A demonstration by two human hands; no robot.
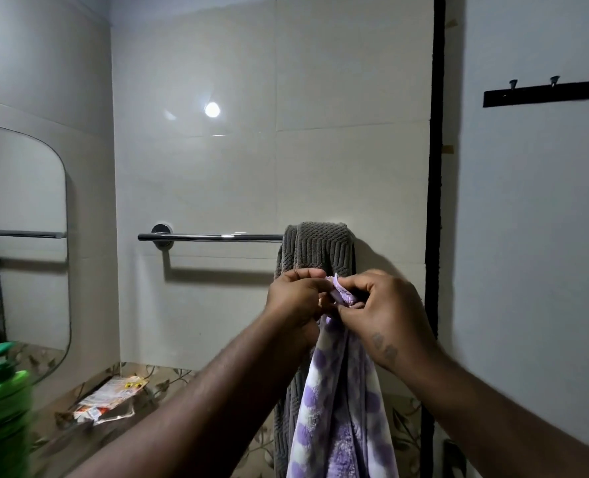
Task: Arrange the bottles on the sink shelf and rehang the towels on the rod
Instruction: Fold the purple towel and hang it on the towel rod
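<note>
Grey towel (320,246) hangs at the right end of the rod (210,237). Left hand (295,298) and right hand (382,305) pinch the purple towel (341,408), not yet hung; bottles (0,401) remain near left.

Dim, cool light. Round lamp glare (212,109) on glossy wall tile (338,81); hard shadow beneath the towel rod (213,237). Green bottle (1,405) at lower left blurred. Wide-angle bowing toward the edges.

Legible text: none | printed packet (108,396), 7 o'clock: print too blurred to read | green bottle (1,408), 8 o'clock: label unreadable
</note>
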